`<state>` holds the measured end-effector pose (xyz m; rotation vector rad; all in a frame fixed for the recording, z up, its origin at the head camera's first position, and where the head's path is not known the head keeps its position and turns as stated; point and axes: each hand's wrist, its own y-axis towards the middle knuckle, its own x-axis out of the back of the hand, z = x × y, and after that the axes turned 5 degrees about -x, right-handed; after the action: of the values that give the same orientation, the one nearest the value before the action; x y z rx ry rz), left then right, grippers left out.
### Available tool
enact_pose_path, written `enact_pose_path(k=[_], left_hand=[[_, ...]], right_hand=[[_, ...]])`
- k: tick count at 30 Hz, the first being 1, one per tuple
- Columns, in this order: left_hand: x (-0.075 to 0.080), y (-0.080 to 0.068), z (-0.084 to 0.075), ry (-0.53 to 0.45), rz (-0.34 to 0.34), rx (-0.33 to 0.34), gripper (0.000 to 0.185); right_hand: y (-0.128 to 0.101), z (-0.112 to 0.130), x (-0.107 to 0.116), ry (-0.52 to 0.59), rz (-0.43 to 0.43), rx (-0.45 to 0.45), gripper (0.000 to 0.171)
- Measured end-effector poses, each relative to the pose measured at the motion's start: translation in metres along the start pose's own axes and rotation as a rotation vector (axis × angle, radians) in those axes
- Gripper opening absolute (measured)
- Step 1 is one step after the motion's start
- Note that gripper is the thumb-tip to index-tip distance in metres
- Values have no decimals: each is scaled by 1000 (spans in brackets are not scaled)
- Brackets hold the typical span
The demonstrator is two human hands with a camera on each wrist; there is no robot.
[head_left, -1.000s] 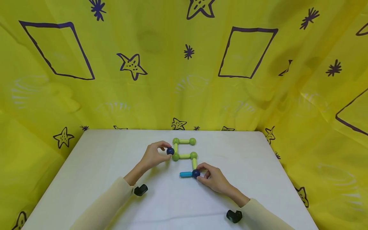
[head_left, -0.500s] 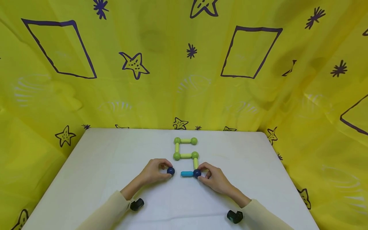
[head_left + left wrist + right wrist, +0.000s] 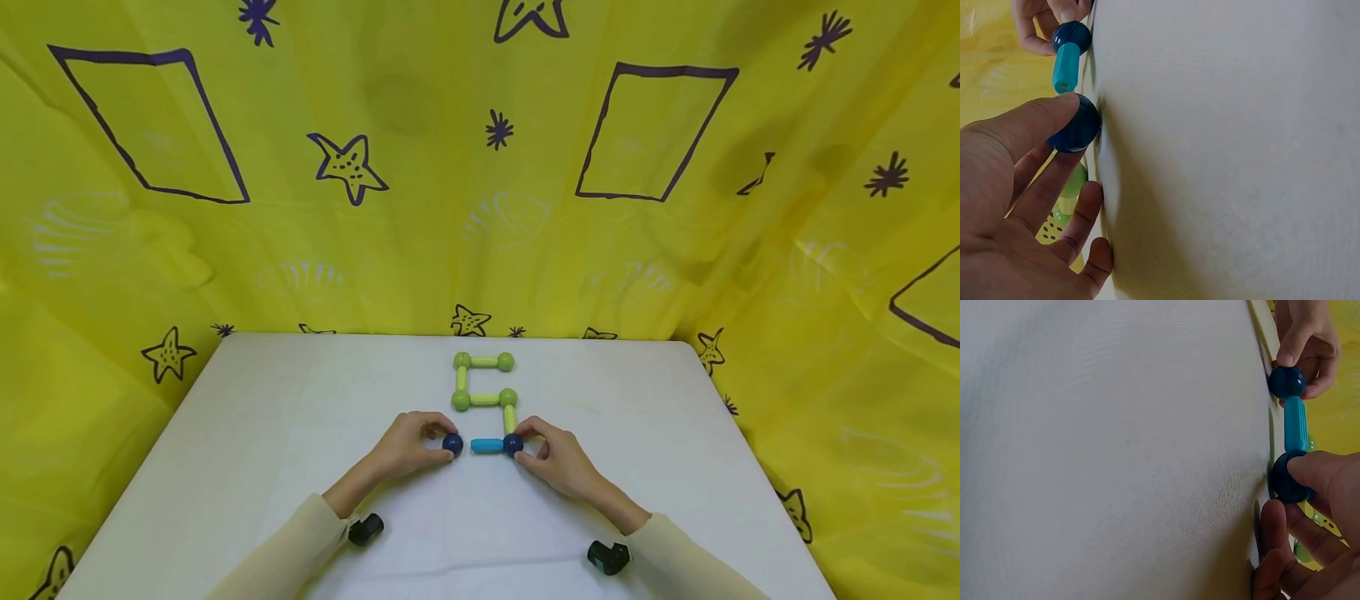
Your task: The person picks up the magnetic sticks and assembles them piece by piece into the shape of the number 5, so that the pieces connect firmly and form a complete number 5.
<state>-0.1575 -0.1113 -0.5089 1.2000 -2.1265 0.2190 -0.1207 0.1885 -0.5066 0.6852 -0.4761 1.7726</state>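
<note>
My left hand (image 3: 411,444) pinches a dark blue ball (image 3: 452,444) between thumb and fingers, low over the table. A small gap separates this ball from the free end of a light blue rod (image 3: 487,446). The rod's other end joins a second dark blue ball (image 3: 513,444), which my right hand (image 3: 558,457) pinches. From that ball a yellow-green rod (image 3: 510,418) leads up to a chain of green balls (image 3: 507,397) and short rods bent in angular turns. In the left wrist view the held ball (image 3: 1077,128) sits just below the rod's tip (image 3: 1065,86).
A white table (image 3: 300,383) carries everything. Behind and at both sides hangs a yellow curtain (image 3: 420,250) with drawn stars and outlines. Black wrist cameras (image 3: 366,529) are strapped below both sleeves.
My left hand has brought its blue ball from beside the green chain toward me, then slightly right toward the light blue rod. The right hand keeps its hold nearly in place.
</note>
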Motion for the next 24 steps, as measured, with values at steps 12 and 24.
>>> enact_pose_path(k=[12,24], left_hand=[[-1,3,5,-22,-21,10,27],[-6,10,1,-35,-14,-10,28]], right_hand=[[6,5,1,-27,-20,10,29],[7,5,0,-26,-17,-7,30]])
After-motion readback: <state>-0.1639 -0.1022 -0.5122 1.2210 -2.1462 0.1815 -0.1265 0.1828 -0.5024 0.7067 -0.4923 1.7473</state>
